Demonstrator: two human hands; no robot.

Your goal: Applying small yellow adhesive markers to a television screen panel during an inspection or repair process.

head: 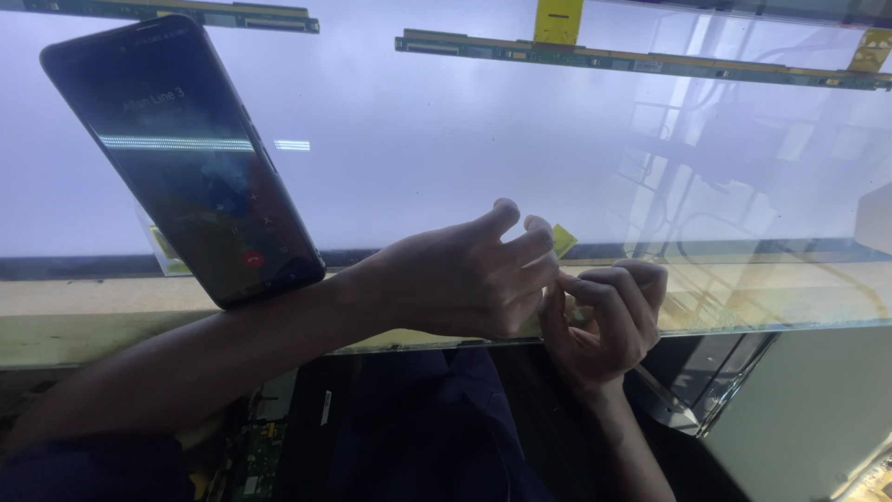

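Phone is lying at 10 o'clock on the lit panel. Left hand and right hand are both pinching a small yellow tab at panel's near edge, dead centre.

The large panel is smooth, glossy glass, mirroring the room along its right side. The phone lying on it has a glossy black glass face (plastic-looking rim). Thin green circuit strips at the far edge look matt, with shiny yellow film tabs.
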